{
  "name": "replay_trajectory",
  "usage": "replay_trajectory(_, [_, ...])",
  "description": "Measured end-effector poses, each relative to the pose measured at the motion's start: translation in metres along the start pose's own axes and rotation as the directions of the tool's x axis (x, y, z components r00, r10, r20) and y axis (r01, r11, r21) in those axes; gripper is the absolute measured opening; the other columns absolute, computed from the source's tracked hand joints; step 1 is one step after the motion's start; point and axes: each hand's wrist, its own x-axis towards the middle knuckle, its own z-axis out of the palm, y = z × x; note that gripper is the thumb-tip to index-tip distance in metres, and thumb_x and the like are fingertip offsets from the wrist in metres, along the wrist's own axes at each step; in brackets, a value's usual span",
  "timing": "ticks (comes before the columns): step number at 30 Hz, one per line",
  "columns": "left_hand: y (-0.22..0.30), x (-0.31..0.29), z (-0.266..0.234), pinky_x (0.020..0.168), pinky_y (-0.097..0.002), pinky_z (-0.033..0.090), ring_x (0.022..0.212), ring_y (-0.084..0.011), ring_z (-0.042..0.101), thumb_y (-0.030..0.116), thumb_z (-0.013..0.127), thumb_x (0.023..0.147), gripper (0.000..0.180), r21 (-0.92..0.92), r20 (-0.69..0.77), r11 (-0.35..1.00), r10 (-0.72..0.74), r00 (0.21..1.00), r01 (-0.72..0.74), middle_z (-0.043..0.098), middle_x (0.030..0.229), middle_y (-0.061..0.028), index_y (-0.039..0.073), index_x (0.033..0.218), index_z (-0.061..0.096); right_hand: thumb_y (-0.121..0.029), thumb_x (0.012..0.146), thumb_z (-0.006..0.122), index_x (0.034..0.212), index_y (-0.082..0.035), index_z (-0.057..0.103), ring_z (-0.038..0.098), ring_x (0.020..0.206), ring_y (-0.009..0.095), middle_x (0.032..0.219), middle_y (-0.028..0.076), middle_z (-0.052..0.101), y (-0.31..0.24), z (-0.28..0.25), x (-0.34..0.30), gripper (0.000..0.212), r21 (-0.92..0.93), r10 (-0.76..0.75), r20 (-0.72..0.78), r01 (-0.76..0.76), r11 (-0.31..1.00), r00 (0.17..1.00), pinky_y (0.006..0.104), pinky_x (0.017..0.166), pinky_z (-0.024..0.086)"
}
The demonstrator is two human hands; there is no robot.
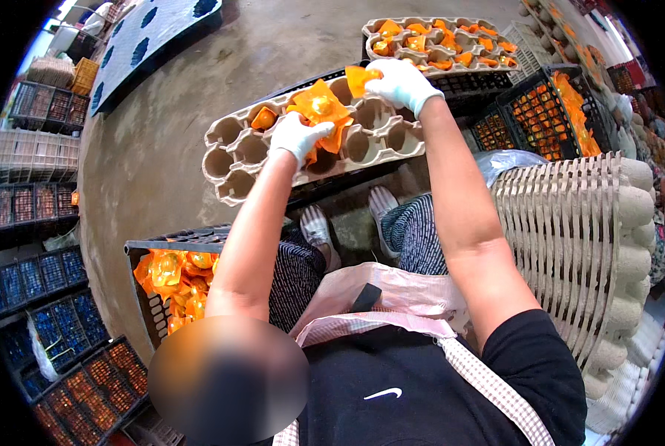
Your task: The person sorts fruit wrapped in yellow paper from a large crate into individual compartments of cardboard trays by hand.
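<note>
A grey-brown molded pulp tray [217, 165] with round cups lies in front of me on top of a dark crate. My left hand [297, 137], in a white glove, is closed around fruit in orange wrapping [323, 108] above the tray's middle. More orange wrapping shows under that hand, partly hidden. One small wrapped fruit [264, 117] sits in a cup at the tray's left. Over the tray's far right side, my right hand [404, 85], also gloved, pinches a piece in orange wrapping [358, 80]; the glove hides part of it.
A black crate of wrapped fruit [169, 271] stands at my left knee. Stacked pulp trays [563, 245] rise at my right. Beyond are a filled tray [440, 44], a crate of orange fruit [537, 115] and a blue pallet [150, 48]. Crate stacks [39, 201] line the left.
</note>
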Motion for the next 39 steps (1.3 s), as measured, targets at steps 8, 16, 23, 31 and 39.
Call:
replay_trajectory(8, [0.009, -0.059, -0.057, 0.082, -0.0593, 0.054, 0.122, -0.0322, 0.051, 0.014, 0.063, 0.085, 0.057, -0.593, 0.126, 0.735, -0.318, 0.94, 0.328, 0.049, 0.135, -0.0126, 0.011, 0.138, 0.043, -0.044, 0.085, 0.066, 0.114, -0.015, 0.068, 0.066, 0.104, 0.033, 0.111, 0.014, 0.07, 0.004, 0.059, 0.04, 0.042, 0.011, 0.102, -0.076, -0.101, 0.995, 0.992, 0.0439, 0.089, 0.052])
replay_trajectory(16, [-0.014, -0.072, -0.077, 0.084, -0.0605, 0.052, 0.112, -0.0355, 0.06, 0.005, 0.064, 0.085, 0.054, -0.921, 0.029, 0.369, -0.248, 0.968, 0.122, 0.055, 0.129, -0.0157, 0.011, 0.135, 0.045, -0.027, 0.093, 0.057, 0.11, -0.014, 0.074, 0.068, 0.107, 0.027, 0.114, 0.015, 0.07, -0.015, 0.079, 0.049, 0.028, -0.285, 0.15, -0.057, -0.16, 0.945, 0.987, 0.0422, 0.088, 0.055])
replay_trajectory(23, [-0.014, -0.076, -0.066, 0.097, -0.0545, 0.051, 0.122, -0.0356, 0.055, -0.005, 0.067, 0.076, 0.068, -0.985, -0.046, 0.16, 0.128, 0.991, -0.067, 0.052, 0.134, -0.0161, 0.007, 0.138, 0.043, -0.021, 0.094, 0.051, 0.11, -0.008, 0.073, 0.067, 0.105, 0.032, 0.112, 0.018, 0.07, -0.009, 0.051, 0.06, 0.03, -0.286, 0.07, 0.101, -0.038, 0.957, 0.992, 0.0415, 0.09, 0.053])
replay_trajectory(31, [0.035, -0.097, -0.054, 0.102, -0.0389, 0.049, 0.125, -0.0285, 0.051, -0.01, 0.063, 0.072, 0.1, -0.899, -0.218, 0.309, 0.303, 0.928, -0.312, 0.044, 0.138, -0.0164, 0.008, 0.156, 0.012, -0.028, 0.085, 0.071, 0.128, -0.003, 0.055, 0.06, 0.112, 0.022, 0.121, 0.012, 0.062, -0.093, 0.006, -0.024, 0.052, 0.818, -0.285, 0.222, -0.019, 0.575, 0.932, 0.0336, 0.087, 0.055])
replay_trajectory(39, [0.039, -0.09, -0.048, 0.098, -0.0332, 0.047, 0.115, -0.0174, 0.058, 0.01, 0.072, 0.087, 0.054, -0.868, -0.151, 0.43, 0.249, 0.957, -0.249, 0.058, 0.127, -0.0067, 0.003, 0.134, 0.047, -0.017, 0.075, 0.08, 0.117, -0.005, 0.057, 0.058, 0.102, 0.013, 0.109, 0.005, 0.063, -0.111, 0.0, -0.041, 0.05, 0.702, -0.345, -0.205, 0.383, 0.601, 0.916, 0.029, 0.093, 0.048])
